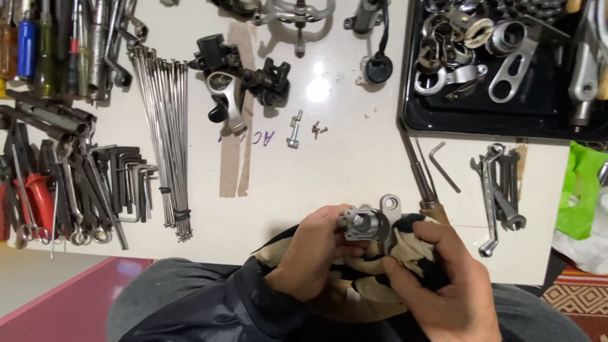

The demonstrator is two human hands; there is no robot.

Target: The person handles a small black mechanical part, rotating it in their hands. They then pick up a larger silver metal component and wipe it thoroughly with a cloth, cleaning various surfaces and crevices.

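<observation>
My left hand (313,253) grips a small grey metal bracket part (370,218) with a round eyelet sticking up, at the near edge of the white table (354,158). My right hand (446,285) presses a tan-and-black striped rag (354,278) against the part's right side. The rag bunches under both hands and over my lap. The part's lower half is hidden by my fingers and the rag.
A bundle of steel spokes (166,139) and hex keys (130,177) lie left, with pliers and screwdrivers beyond. A black-and-silver lever assembly (237,85), a bolt (294,130) and tiny screws sit mid-table. A black tray (500,69) of metal parts is far right, wrenches (497,190) below it.
</observation>
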